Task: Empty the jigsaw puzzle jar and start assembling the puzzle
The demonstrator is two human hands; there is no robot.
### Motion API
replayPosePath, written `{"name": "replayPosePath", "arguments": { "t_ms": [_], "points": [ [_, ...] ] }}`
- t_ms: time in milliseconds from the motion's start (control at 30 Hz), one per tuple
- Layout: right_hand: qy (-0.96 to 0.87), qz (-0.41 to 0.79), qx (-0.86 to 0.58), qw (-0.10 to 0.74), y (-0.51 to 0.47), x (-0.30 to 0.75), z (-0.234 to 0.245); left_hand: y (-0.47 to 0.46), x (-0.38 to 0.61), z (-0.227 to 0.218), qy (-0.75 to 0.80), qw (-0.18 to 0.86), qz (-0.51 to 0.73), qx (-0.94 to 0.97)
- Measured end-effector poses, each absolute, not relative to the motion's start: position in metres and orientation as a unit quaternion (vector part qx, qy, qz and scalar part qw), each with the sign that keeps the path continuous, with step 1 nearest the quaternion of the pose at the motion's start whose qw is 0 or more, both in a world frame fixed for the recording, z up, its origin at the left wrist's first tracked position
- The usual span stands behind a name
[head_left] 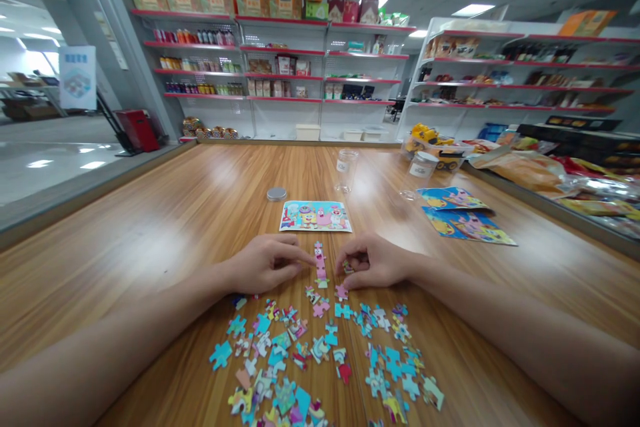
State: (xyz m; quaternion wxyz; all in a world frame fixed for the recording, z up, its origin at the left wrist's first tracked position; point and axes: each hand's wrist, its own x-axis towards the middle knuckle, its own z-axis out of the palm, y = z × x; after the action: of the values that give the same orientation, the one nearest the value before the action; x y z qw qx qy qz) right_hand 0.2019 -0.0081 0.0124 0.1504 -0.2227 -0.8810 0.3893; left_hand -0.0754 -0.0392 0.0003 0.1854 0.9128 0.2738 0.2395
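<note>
You are working at the near middle of the bench (150,227), and the thing between your hands is a short joined strip of pink puzzle pieces (320,264). It is lying flat on the wood with its long axis running straight away from you, its far end pointing toward the reference picture card (315,216) and its near end toward the loose pieces (320,353) spread just in front of you.

Your left hand (265,263) is sitting to the left of the strip, knuckles up, its fingers (300,257) curled and reaching across so that the tips are touching or almost touching the strip's left edge near its upper half; I cannot tell whether they are pinching it or only steadying it. Your right hand (374,261) is lying to the right, its fingers (350,265) closed in a pinch on one small single piece (347,267), held just beside the strip's right edge about level with its middle, apart from it by a narrow gap.

So the strip is lying between both hands, and the piece in your right hand is facing it sideways, across the long axis.

Farther back, well apart, a round metal lid (277,194), a clear jar (346,170) and two more picture cards (463,213) are resting on the bench.
</note>
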Motion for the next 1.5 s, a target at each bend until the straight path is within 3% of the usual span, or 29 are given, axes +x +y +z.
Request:
{"name": "replayPosePath", "arguments": {
  "t_ms": [267,767,967,1100,1267,1500],
  "points": [
    [-0.909,0.361,-0.161,0.132,-0.009,0.201,0.011,-0.046,-0.075,0.003,0.224,0.135,0.206,0.943],
    [-0.909,0.293,-0.243,0.168,-0.010,0.199,0.004,-0.044,-0.074,0.003,0.184,0.158,0.219,0.945],
    [-0.912,0.332,-0.209,0.122,-0.012,0.201,0.011,-0.044,-0.073,0.004,0.189,0.176,0.224,0.940],
    [-0.896,0.378,-0.204,0.111,-0.012,0.201,0.012,-0.041,-0.073,0.006,0.202,0.248,0.272,0.908],
    [-0.851,0.431,-0.249,0.169,-0.009,0.198,0.007,-0.035,-0.076,0.000,0.331,0.294,0.282,0.851],
    [-0.827,0.370,-0.343,0.247,-0.006,0.195,0.000,-0.035,-0.075,-0.002,0.342,0.323,0.252,0.846]
  ]
}}
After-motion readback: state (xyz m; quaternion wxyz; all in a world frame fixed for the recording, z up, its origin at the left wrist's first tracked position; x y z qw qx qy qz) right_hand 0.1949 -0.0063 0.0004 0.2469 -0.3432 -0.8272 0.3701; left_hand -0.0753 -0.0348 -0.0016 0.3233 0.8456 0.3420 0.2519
